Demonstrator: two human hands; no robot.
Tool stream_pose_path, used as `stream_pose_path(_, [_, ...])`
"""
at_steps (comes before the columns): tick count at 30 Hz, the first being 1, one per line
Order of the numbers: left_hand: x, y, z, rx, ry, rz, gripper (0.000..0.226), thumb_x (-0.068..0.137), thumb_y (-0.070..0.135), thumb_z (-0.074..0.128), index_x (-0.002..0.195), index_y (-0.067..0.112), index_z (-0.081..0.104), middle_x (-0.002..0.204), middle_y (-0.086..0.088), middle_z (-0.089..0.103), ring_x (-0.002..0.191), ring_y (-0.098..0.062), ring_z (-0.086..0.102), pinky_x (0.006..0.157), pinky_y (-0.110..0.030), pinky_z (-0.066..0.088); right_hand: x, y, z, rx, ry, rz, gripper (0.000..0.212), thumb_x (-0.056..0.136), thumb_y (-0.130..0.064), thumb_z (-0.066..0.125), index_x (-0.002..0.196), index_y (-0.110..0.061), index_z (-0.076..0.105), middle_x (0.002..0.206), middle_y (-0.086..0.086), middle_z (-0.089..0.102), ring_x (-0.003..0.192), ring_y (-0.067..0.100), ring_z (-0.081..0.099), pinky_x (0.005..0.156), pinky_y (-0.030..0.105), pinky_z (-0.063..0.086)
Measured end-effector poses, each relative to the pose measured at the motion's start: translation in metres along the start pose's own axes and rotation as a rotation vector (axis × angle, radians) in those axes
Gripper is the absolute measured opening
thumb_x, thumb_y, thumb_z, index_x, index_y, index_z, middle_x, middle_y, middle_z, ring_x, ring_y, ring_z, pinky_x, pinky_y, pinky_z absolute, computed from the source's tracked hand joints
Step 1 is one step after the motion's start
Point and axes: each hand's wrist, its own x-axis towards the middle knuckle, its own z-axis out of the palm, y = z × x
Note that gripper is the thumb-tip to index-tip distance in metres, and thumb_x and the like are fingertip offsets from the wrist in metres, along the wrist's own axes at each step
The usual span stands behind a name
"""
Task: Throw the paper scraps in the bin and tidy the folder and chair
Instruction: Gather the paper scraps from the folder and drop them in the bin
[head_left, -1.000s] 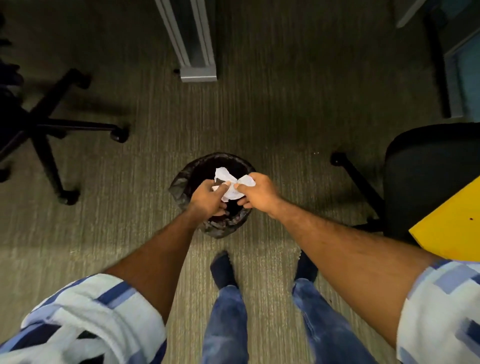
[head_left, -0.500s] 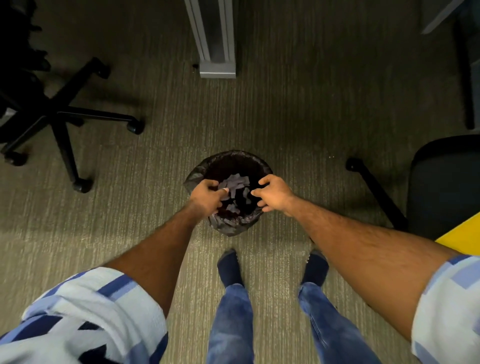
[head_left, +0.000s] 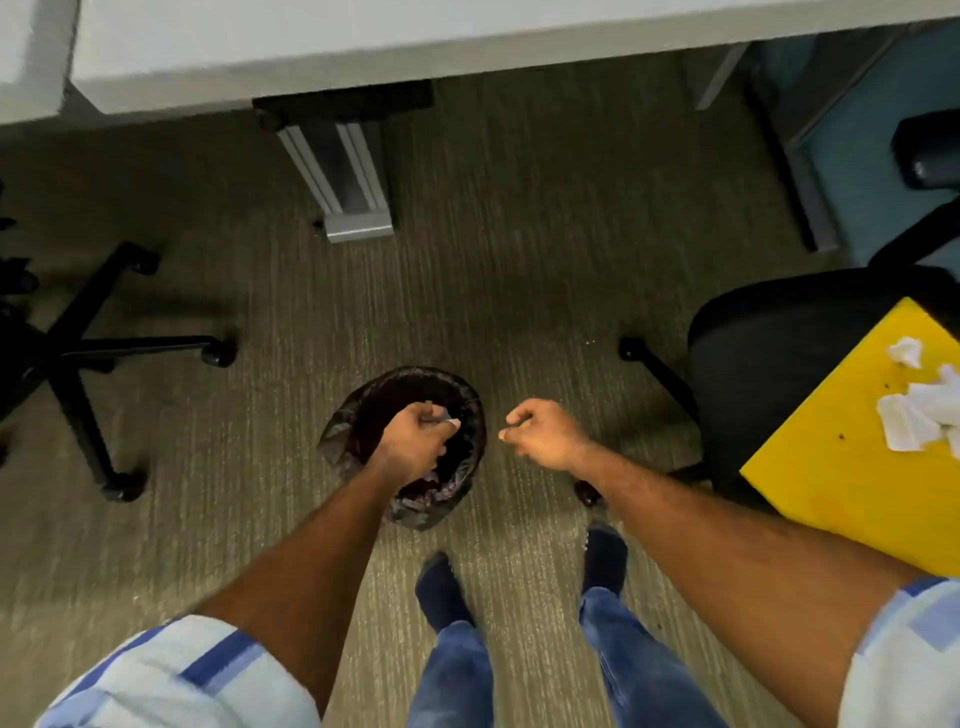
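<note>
Our left hand (head_left: 415, 439) hangs curled over the small round bin lined with black plastic (head_left: 340, 434), pinching a small scrap at its fingertips. Our right hand (head_left: 545, 434), half-curled and empty, hovers just right of it. More white paper scraps (head_left: 919, 415) lie on the yellow folder (head_left: 831, 478) atop the black office chair (head_left: 753, 353), far right.

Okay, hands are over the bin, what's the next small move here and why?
Probably reach the right hand toward the paper scraps on the yellow folder lying on the chair. That hand looks empty and sits beside the bin, while the left hand is over it with a small scrap at its fingertips. White scraps remain on the folder.
</note>
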Motion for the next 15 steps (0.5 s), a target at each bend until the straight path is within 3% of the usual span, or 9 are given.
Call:
stream_pose_path(3, [-0.009,0.025,0.023,0.028,-0.022,0.012,0.026,0.088,0.02,0.069,0.111,0.014,0.056,0.078,-0.005,0.055,0.06,-0.02,0.048,0.055,-0.031,0.037,-0.015,0.013,-0.031,0.047,0.044,0.019,0.023,0.083,-0.026,0.073,0.101,-0.015,0.064,0.099,0.008,0.071,0.091,0.026,0.07,0.084,0.038,0.054])
stream_pose_path(8, [-0.023,0.064,0.068,0.168,-0.063,0.111,0.026,0.089,0.022,0.069,0.11,0.014,0.055,0.076,-0.001,0.058,0.056,-0.011,0.053,0.044,-0.019,0.042,-0.043,0.037,-0.086,0.11,0.11,0.034,0.018,0.081,-0.03,0.073,0.094,-0.023,0.063,0.094,0.003,0.072,0.087,0.02,0.07,0.08,0.035,0.056])
stream_pose_path(11, [-0.029,0.087,0.097,0.24,-0.116,0.138,0.026,0.089,0.024,0.069,0.109,0.015,0.055,0.077,0.0,0.058,0.061,-0.012,0.055,0.053,-0.022,0.044,-0.058,0.054,-0.117,0.134,0.172,0.049,0.017,0.08,-0.03,0.073,0.091,-0.024,0.062,0.091,0.001,0.071,0.087,0.021,0.069,0.074,0.03,0.05])
stream_pose_path(15, [-0.036,0.114,0.135,0.351,-0.191,0.183,0.029,0.087,0.028,0.071,0.109,0.016,0.057,0.08,0.0,0.058,0.071,-0.016,0.057,0.067,-0.029,0.043,-0.077,0.08,-0.153,0.191,0.257,0.095,0.017,0.08,-0.027,0.074,0.091,-0.02,0.063,0.088,0.003,0.071,0.085,0.023,0.069,0.077,0.032,0.052])
